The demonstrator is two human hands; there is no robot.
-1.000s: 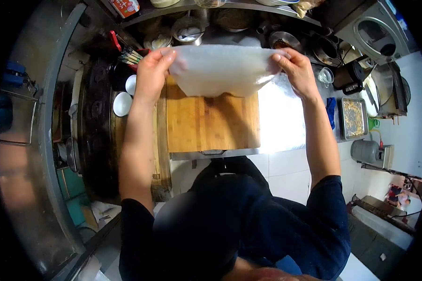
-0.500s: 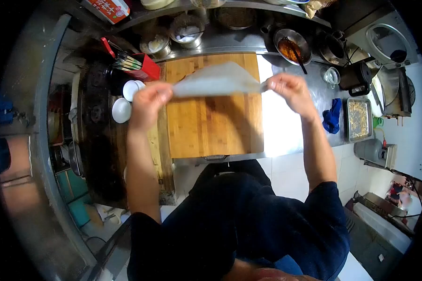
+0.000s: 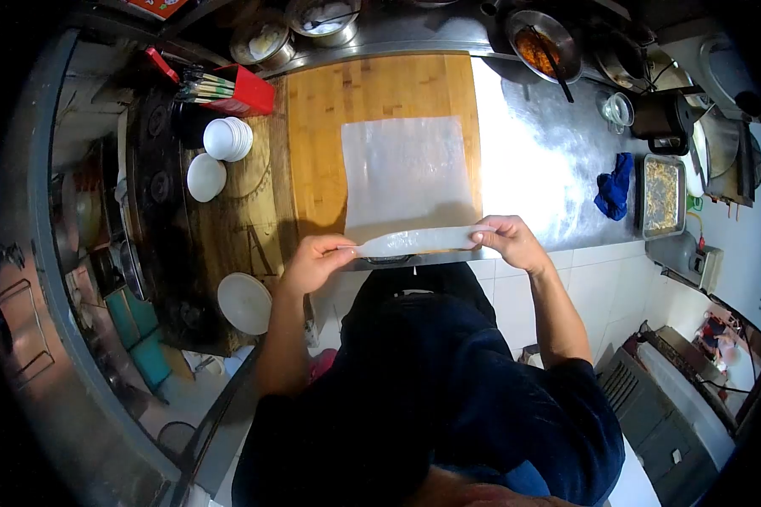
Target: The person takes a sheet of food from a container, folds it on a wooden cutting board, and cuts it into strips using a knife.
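A: Where is your thin, translucent whitish sheet [image 3: 407,173]?

B: Most of it lies flat on the light-brown wooden board [image 3: 315,127] in front of you, while its near edge is raised over the board's front edge. You have that edge stretched between both hands.

A: How is each grip set?

B: Your left hand [image 3: 317,260] has thumb and fingers pinched closed on the near left corner. Your right hand [image 3: 513,242] has its thumb and fingers closed on the near right corner.

A: What is around the board?

B: To its right you have the shiny metal table [image 3: 520,169], with a crumpled blue cloth [image 3: 615,188] just beside a rectangular metal tray [image 3: 648,203] of yellowish pieces. Farther from you are a clear glass cup [image 3: 617,111] and a black jug [image 3: 659,121].

A: And the far side?

B: A round metal pan [image 3: 573,55] of orange-red food stands at the far right, a dark utensil [image 3: 550,57] leaning in it. Two metal bowls with whitish contents are at your far left.

A: Your near left?

B: A red box [image 3: 252,91] of thin sticks, stacked white bowls [image 3: 227,139], a single white bowl [image 3: 206,177] and, nearer you, a round white plate [image 3: 244,302].
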